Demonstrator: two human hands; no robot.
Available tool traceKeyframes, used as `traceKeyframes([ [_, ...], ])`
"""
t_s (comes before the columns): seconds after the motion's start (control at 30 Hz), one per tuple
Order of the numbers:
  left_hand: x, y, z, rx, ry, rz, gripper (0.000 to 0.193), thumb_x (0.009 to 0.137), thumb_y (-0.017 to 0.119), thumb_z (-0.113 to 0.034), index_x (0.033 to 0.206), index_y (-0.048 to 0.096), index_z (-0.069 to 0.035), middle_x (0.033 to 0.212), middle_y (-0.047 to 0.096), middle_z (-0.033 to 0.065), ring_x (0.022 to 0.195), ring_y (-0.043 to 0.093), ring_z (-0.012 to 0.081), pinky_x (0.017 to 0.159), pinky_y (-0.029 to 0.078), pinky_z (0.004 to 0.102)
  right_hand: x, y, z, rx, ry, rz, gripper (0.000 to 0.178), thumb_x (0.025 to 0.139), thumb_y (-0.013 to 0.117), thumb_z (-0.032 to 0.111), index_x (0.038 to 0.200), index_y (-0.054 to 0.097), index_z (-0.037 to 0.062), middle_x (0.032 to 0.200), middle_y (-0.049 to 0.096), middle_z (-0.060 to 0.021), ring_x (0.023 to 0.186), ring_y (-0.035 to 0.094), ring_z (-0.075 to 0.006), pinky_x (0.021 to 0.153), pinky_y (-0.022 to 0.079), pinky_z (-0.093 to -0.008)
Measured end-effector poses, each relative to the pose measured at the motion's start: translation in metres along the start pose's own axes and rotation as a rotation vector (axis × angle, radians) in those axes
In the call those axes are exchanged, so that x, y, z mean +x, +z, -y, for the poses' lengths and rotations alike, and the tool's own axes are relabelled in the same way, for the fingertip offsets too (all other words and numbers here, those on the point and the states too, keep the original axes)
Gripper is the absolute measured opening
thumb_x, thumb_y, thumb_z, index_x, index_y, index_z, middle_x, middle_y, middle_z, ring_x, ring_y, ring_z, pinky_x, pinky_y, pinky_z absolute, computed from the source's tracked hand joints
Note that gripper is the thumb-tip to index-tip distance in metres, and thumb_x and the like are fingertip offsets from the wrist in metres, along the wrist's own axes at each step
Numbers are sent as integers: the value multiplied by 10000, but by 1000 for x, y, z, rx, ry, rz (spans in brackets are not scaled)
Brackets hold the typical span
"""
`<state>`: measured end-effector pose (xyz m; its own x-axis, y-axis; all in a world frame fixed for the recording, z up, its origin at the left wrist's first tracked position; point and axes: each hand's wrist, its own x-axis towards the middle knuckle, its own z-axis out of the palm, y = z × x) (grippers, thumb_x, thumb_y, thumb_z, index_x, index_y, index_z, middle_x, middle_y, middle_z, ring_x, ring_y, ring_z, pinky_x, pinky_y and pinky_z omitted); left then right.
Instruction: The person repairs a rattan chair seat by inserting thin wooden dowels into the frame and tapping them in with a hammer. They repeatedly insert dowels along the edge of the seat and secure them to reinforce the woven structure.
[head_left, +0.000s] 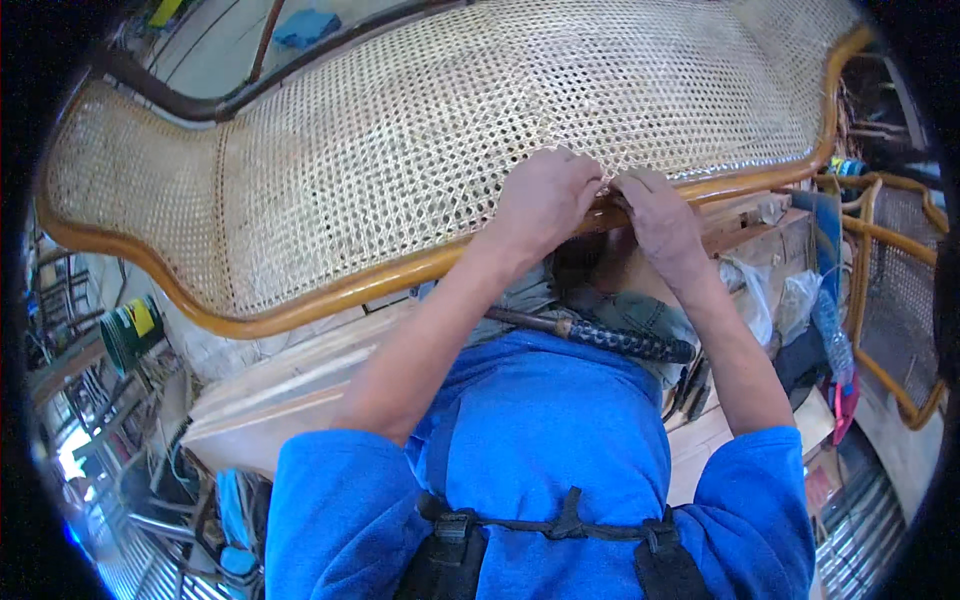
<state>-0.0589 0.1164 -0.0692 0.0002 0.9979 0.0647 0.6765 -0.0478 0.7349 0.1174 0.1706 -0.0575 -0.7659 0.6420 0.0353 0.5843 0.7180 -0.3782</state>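
Note:
A long curved panel of woven cane [380,150] lies in front of me, edged by a glossy brown bent frame [350,285]. Both my hands meet at its near edge, right of the middle. My left hand [545,200] is closed over the cane beside the frame, fingertips pinched together. Just to its right, my right hand [662,218] is closed too, its fingers curled down at the rim. Whatever lies between the fingers is too small or hidden to name. A dark tool with a black wrapped grip [630,342] rests against my waist, below the hands.
Pale wooden boards [270,405] support the panel's near side. Clear plastic bags [750,300] and a plastic bottle [832,330] sit at right, near another cane-and-wood frame [865,270]. A green cylinder [130,333] stands at left. A blue cloth [306,28] lies beyond the panel.

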Motion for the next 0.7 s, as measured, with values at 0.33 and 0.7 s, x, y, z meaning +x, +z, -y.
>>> traceKeyframes([
  [0.33, -3, 20, -11, 187, 116, -172, 53, 744, 625, -104, 793, 614, -89, 725, 579, 83, 699, 559, 264, 633, 459, 385, -4, -13, -8, -99, 54, -187, 235, 740, 529, 156, 960, 591, 101, 963, 569, -45, 937, 522, -257, 780, 451, -367],
  [0.7, 1, 30, -24, 235, 74, -133, 82, 735, 641, -70, 803, 597, -77, 766, 590, 80, 730, 557, 269, 669, 439, 374, -16, -21, -12, -129, 46, -92, 108, 737, 513, 201, 784, 570, 123, 810, 556, -37, 814, 543, -221, 698, 425, -353],
])
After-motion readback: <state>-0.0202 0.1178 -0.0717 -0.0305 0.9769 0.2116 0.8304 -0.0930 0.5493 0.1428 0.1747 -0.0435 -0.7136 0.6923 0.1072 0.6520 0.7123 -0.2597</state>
